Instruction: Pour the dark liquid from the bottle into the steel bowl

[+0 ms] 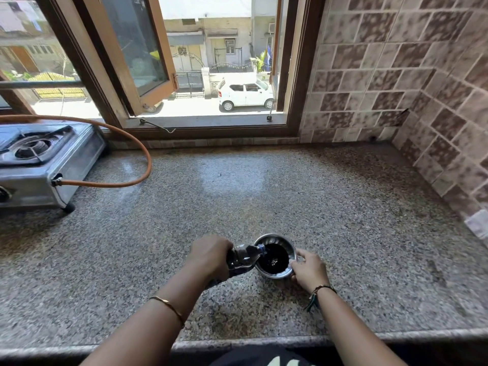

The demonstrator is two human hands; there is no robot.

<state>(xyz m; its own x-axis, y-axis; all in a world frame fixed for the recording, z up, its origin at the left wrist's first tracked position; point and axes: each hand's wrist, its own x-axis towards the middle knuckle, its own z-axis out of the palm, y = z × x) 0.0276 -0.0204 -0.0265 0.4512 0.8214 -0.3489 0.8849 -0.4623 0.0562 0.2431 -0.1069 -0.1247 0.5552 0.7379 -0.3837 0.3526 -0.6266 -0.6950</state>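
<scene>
A small steel bowl point(280, 238) stands on the granite counter near the front edge, holding dark liquid point(273, 258). My left hand point(211, 253) grips a clear plastic bottle point(244, 258) tipped almost flat, its open neck over the bowl's left rim. Dark liquid lies in the lower part of the bottle. My right hand point(310, 270) holds the bowl's right side, fingers against the rim.
A steel gas stove point(39, 159) sits at the far left, with an orange hose point(132, 143) looping over the counter. An open window lies behind. A tiled wall point(435, 128) closes the right side. The counter's front edge point(237, 342) runs just below my forearms.
</scene>
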